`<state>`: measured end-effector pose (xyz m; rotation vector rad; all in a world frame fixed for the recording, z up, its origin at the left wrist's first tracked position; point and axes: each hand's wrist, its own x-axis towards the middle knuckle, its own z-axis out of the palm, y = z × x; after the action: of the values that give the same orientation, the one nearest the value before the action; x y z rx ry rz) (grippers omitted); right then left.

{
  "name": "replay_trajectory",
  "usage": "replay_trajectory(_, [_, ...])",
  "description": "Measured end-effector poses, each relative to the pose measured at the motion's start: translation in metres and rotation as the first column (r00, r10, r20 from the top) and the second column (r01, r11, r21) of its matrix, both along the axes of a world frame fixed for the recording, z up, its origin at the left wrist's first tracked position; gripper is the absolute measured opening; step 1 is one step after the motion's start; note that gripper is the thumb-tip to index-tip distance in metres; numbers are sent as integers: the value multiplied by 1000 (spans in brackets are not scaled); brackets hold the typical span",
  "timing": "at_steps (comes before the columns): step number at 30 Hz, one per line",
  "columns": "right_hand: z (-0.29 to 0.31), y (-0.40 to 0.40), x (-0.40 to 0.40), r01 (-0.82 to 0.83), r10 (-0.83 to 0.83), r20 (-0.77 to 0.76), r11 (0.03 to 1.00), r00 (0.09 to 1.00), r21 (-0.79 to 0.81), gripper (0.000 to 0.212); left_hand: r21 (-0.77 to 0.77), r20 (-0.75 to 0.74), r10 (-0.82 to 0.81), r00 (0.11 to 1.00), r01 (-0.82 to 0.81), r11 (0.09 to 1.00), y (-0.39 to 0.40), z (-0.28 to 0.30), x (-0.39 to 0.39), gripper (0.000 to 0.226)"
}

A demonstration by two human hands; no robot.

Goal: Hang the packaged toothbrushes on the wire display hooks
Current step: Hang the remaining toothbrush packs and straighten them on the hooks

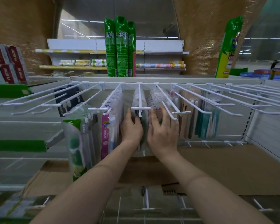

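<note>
A row of white wire hooks (140,97) juts out from a white shelf rail. Packaged toothbrushes hang on several of them. On the centre hook hangs a grey-green toothbrush pack (144,125); my left hand (131,126) grips its left edge, fingers curled round it. My right hand (162,128) is just to the right with fingers spread and relaxed, touching the clear pink-tinted packs (155,101) on the neighbouring hook. Pink-and-white packs (107,126) hang to the left, and beige and teal packs (205,125) to the right.
Green spray cans (120,47) stand on the shelf top above the hooks, and a green-yellow can (228,49) stands at the right. Red boxes (8,62) sit at the upper left. Flattened cardboard (217,167) lies below the packs. More wire hooks (145,201) stick out lower down.
</note>
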<state>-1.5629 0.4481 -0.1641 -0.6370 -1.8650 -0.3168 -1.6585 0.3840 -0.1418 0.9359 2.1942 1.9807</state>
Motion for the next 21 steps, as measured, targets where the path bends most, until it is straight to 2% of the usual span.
replay_trajectory(5, [2,5,-1,32,-26,82,997,996,-73,57,-13,15,4,1000,-4,1000,5,-5,-3,48])
replay_trajectory(16, [12,5,-1,-22,25,55,999,998,-49,57,-45,49,20,999,-18,999,11,-1,-8,40])
replay_trajectory(21, [9,2,4,-46,51,69,996,996,-76,57,-69,91,31,995,-25,997,10,-3,-5,48])
